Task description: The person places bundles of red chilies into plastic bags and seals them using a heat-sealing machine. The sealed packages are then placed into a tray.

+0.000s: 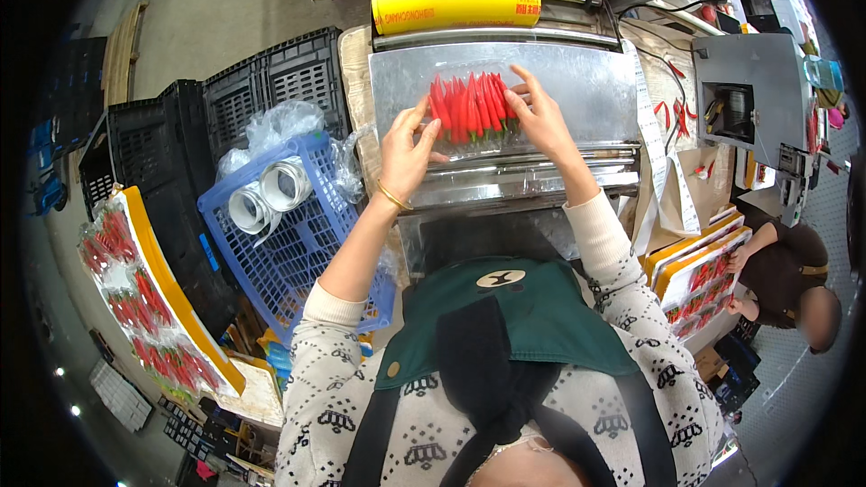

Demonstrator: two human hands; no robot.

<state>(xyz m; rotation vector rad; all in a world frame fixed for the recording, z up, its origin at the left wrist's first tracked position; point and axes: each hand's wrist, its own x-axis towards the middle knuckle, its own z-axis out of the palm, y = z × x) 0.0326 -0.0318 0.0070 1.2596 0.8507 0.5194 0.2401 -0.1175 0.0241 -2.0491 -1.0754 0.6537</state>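
A row of red chilli peppers (468, 107) lies side by side under clear plastic, stems towards me. The pack is over the metal plate (588, 81) of a film wrapping machine; I cannot tell whether it rests on the plate. My left hand (408, 145), with a gold bangle at the wrist, holds the pack's left end between thumb and fingers. At the right end, my right hand (538, 115) grips the pack, its index finger raised. Beyond the plate lies a yellow roll of cling film (457, 5). Metal rollers (528, 176) run along the near side.
On the left, a blue plastic crate (318, 210) holds label rolls (285, 184), beside black crates (270, 81) and a white foam box of packed chillies (145, 297). A grey machine (744, 81) and a label strip (653, 128) are right. A co-worker (788, 277) touches another chilli box (703, 284).
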